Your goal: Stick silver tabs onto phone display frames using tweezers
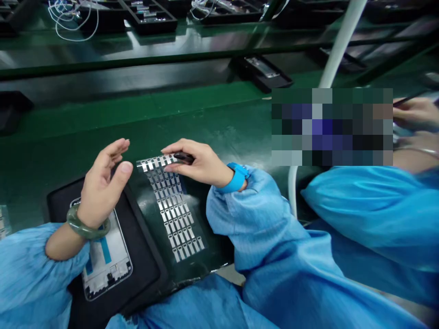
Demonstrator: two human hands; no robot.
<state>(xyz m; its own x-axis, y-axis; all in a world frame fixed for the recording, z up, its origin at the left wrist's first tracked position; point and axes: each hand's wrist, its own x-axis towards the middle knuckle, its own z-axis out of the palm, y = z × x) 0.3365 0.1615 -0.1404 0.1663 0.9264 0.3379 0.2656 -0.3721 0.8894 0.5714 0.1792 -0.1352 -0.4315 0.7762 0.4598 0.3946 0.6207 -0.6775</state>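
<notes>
My left hand, a green bangle on its wrist, is raised with fingers stretched and thumb apart, holding nothing. Beneath that arm lies a silver phone frame with blue strips, on a black padded tray; the arm hides part of both. My right hand, wearing a blue wristband, is closed at the top edge of a clear sheet of small silver tabs. That edge is lifted and bent. A slim black object also sits in this hand; its kind is unclear.
A co-worker's hands and blue sleeve are at the right, near a blurred-out patch. A white pole rises between us. Black trays with parts and white cables stand on the shelf behind; another tray holds a phone frame.
</notes>
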